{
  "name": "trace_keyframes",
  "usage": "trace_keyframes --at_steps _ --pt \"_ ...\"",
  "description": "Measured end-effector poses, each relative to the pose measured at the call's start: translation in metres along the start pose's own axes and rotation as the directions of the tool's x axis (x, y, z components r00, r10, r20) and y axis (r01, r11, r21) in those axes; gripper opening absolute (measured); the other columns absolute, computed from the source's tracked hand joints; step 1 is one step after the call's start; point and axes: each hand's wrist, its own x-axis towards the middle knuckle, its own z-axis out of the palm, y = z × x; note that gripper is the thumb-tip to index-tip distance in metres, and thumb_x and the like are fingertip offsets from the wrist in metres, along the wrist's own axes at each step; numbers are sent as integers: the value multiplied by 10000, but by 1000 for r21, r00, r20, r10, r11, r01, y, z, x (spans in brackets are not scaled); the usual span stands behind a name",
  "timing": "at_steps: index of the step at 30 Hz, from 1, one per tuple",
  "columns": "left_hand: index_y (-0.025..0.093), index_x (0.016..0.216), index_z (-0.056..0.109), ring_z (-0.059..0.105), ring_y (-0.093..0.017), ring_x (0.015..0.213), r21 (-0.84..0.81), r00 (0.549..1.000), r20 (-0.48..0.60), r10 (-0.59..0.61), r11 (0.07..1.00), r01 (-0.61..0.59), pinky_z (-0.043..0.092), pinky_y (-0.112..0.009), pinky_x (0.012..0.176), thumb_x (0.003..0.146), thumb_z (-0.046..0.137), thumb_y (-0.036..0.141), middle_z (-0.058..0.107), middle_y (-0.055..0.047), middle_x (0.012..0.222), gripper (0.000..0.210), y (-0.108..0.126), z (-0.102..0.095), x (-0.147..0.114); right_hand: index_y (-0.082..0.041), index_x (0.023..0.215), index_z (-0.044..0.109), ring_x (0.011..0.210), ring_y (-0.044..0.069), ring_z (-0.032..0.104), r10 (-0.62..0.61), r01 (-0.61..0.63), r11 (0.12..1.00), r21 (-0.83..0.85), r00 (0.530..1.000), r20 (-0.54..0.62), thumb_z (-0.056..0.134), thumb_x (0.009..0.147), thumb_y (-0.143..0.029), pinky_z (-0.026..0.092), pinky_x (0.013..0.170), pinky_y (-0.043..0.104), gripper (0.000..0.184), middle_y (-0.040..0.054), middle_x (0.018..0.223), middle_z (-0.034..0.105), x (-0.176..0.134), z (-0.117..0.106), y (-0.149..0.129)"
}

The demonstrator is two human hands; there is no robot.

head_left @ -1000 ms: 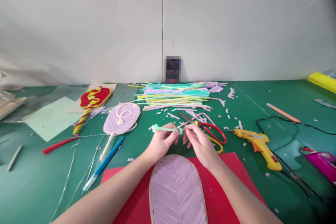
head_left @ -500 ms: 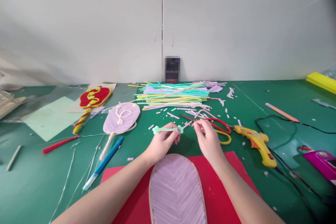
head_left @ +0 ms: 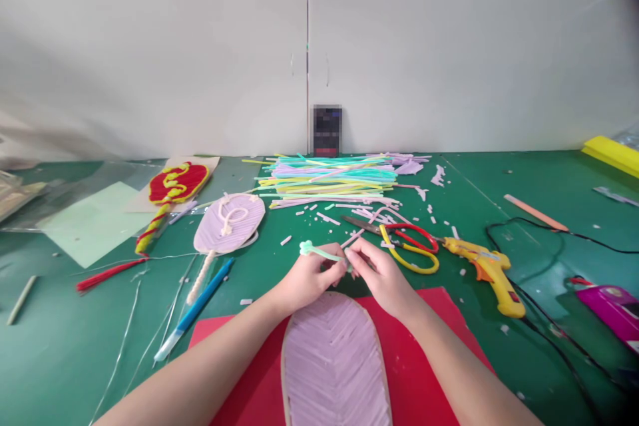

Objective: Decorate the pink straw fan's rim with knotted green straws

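Above the oval purple fan panel (head_left: 333, 359), my left hand (head_left: 319, 274) is closed on a mint-green pipe cleaner (head_left: 324, 253). Its left end is curled into small lobes that stick up past my fingers. My right hand (head_left: 375, 273) is closed at the right end of the same pipe cleaner, fingertips pressed close to those of my left hand. That end is mostly hidden by my fingers. Just beyond my right hand lie scissors (head_left: 410, 239) with red and yellow handles, not touched. A pale purple strip shows behind my right fingers.
Bundled coloured pipe cleaners (head_left: 329, 180) lie at the back among clippings. A yellow glue gun (head_left: 486, 269) with a black cord sits right. Left are a small purple fan (head_left: 230, 223), a red-and-yellow fan (head_left: 178, 183) and a blue tassel (head_left: 200, 303). Red card (head_left: 424, 366) underlies the panel.
My right hand has moved left from beside the scissors to the pipe cleaner's right end. The pipe cleaner now slants down to the right, its left lobes having shifted slightly rightward.
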Motion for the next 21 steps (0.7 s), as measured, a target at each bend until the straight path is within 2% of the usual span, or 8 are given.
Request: trace_keyframes --at_steps 4,9,13,18,21 --pt "150 630 511 494 -104 635 -53 1000 7 2 999 -2 401 -226 635 884 434 303 503 0 666 306 -1 0 0 -206 720 448 600 113 463 19 -18 1000 24 999 -47 408 916 -382 370 595 226 267 -38 612 452 0 1 -3" --pt "151 647 513 494 -111 585 -168 996 1 -91 982 89 416 -241 614 902 376 422 495 2 619 397 -6 0 -1 -211 717 461 589 125 473 15 -14 1000 6 995 -99 403 910 -406 378 597 239 280 -32 603 460 1 3 -4" --pt "149 652 523 481 -104 552 -169 992 -17 -127 978 122 411 -229 579 897 377 452 474 13 585 417 -7 0 0 -213 712 480 594 133 471 52 -50 999 16 994 -95 353 917 -447 378 595 247 336 -23 613 475 1 2 -4" --pt "151 620 499 467 -96 535 -151 990 -31 -135 980 129 395 -215 561 895 376 459 466 20 563 430 -4 0 0 -202 763 516 656 139 506 42 -43 993 112 999 9 423 896 -428 413 649 257 279 -9 676 531 0 0 -4" --pt "157 637 503 446 -93 514 -62 992 -25 -126 990 124 375 -212 543 912 344 440 466 26 538 425 -4 0 -1 -197 780 530 647 137 511 44 -41 995 88 999 -31 453 885 -404 420 642 260 245 -8 674 540 2 -1 -2"
